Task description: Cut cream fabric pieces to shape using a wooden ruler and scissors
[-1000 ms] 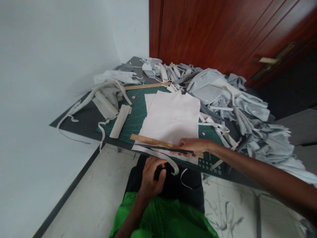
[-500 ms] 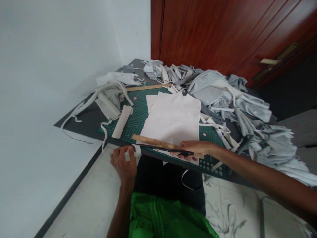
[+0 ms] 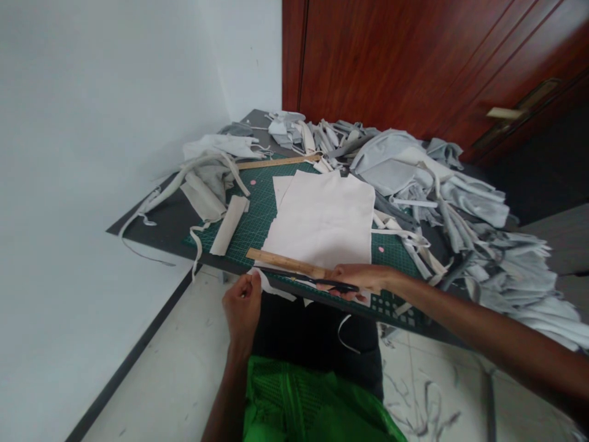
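A large pale piece of fabric (image 3: pixel 322 215) lies on the green cutting mat (image 3: pixel 257 202). Across its near edge rests a wooden ruler (image 3: pixel 285 262). My right hand (image 3: pixel 350 279) grips black-handled scissors (image 3: pixel 338 285), their blades pointing left along the ruler's near side. Part of the ruler runs under that hand. At the table's front edge, my left hand (image 3: pixel 243 307) pinches the end of a narrow white fabric strip (image 3: pixel 276 291), which hangs over the edge near the scissor tips. How far the blades are apart cannot be made out.
Heaps of grey and white fabric scraps (image 3: pixel 478 245) cover the table's right side and back. A rolled cloth piece (image 3: pixel 230 225) and looped strips (image 3: pixel 202 190) lie at left. Farther back is a second ruler (image 3: pixel 278 162). Scraps (image 3: pixel 426 411) litter the floor; a wooden door (image 3: pixel 391 61) stands behind.
My left hand has moved slightly right and closed into a pinch. The white strip now stretches out to the right below the scissors. The right hand and scissors stay nearly in place.
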Demonstrator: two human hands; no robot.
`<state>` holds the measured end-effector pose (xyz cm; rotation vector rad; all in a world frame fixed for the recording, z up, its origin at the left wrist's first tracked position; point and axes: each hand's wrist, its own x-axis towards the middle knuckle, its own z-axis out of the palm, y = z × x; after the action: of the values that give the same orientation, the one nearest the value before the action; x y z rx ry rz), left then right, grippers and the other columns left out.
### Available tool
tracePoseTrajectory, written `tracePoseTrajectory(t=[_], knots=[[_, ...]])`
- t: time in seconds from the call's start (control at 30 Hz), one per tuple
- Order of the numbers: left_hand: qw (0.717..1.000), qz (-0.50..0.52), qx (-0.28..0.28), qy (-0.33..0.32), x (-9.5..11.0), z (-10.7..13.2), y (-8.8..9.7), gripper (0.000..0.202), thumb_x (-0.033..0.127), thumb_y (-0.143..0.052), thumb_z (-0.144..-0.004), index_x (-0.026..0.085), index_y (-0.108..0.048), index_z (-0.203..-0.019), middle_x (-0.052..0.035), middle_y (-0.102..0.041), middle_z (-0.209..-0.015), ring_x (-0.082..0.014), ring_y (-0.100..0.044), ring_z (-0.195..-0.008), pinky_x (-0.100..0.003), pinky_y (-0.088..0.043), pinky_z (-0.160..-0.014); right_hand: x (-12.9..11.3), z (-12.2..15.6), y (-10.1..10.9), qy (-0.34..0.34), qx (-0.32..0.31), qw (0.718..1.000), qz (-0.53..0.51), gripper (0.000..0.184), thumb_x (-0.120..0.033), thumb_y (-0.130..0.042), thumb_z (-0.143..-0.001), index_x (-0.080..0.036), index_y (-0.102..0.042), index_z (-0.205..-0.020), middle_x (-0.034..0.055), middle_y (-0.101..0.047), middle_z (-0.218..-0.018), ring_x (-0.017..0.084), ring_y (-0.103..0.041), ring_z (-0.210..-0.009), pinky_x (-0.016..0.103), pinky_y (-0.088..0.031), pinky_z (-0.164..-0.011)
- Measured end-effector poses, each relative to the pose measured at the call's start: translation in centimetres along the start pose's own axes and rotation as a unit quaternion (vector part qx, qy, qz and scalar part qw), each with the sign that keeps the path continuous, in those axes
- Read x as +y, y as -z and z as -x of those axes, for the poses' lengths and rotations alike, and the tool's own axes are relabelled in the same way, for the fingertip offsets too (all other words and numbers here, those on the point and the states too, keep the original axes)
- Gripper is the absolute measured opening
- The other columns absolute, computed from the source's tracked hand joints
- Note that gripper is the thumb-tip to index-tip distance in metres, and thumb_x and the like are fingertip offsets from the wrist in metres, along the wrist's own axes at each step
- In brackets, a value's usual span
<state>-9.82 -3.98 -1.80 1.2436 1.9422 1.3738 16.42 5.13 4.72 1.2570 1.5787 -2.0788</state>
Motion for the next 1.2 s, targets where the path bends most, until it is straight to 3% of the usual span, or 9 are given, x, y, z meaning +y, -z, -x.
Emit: tracePoseTrajectory(t=[0.13,0.33,0.5,0.8,1.2], knots=[[0.999,0.039,-0.02,0.031,0.3,-0.2,0.1,0.04,0.042,-0.059,-0.091,0.02,-0.049,-0.059,0.0034,-0.045,-0.057,-0.012,-0.043,-0.057,-0.024,-0.032,-0.054,0.0,-0.3,0.5,0.011,0.003,1.0,0.004,0.056,-0.072,-0.068,-0.08,-0.017,-0.059,-0.08,-0.0068,-0.049,-0.061,0.004,-0.04,-0.041,0.015,-0.036,-0.029],[0.996,0.073,-0.023,0.052,0.0,0.1,0.0,0.037,0.043,-0.058,-0.093,0.019,-0.054,-0.065,0.0024,-0.051,-0.06,-0.0128,-0.047,-0.058,-0.023,-0.035,-0.053,-0.4,-0.1,0.3,0.006,0.007,1.0,-0.001,0.055,-0.07,-0.072,-0.078,-0.017,-0.058,-0.075,-0.0087,-0.044,-0.058,0.003,-0.035,-0.039,0.016,-0.039,-0.029],[0.995,0.086,-0.015,0.043,-0.1,0.3,-0.2,0.037,0.043,-0.058,-0.094,0.02,-0.054,-0.066,0.003,-0.049,-0.059,-0.0124,-0.046,-0.057,-0.023,-0.036,-0.054,-0.5,0.3,-0.9,0.037,-0.006,0.999,-0.031,0.058,-0.071,-0.075,-0.075,-0.018,-0.053,-0.07,-0.01,-0.042,-0.052,0.003,-0.034,-0.039,0.016,-0.04,-0.03],[0.996,0.073,-0.012,0.047,0.0,0.2,-0.2,0.04,0.044,-0.057,-0.094,0.02,-0.049,-0.064,0.004,-0.043,-0.06,-0.0115,-0.041,-0.058,-0.022,-0.032,-0.053,-1.3,-0.3,-2.0,0.025,0.025,0.999,-0.016,0.064,-0.079,-0.074,-0.069,-0.018,-0.052,-0.069,-0.0104,-0.041,-0.048,0.003,-0.034,-0.037,0.017,-0.042,-0.03],[0.996,0.067,-0.028,0.045,-0.8,0.1,-0.1,0.041,0.046,-0.053,-0.096,0.021,-0.044,-0.064,0.0046,-0.04,-0.06,-0.0121,-0.04,-0.057,-0.024,-0.033,-0.054,-0.2,0.0,-1.7,0.094,0.003,0.995,-0.039,0.058,-0.073,-0.071,-0.078,-0.018,-0.054,-0.066,-0.0098,-0.041,-0.045,0.004,-0.032,-0.037,0.017,-0.042,-0.034]])
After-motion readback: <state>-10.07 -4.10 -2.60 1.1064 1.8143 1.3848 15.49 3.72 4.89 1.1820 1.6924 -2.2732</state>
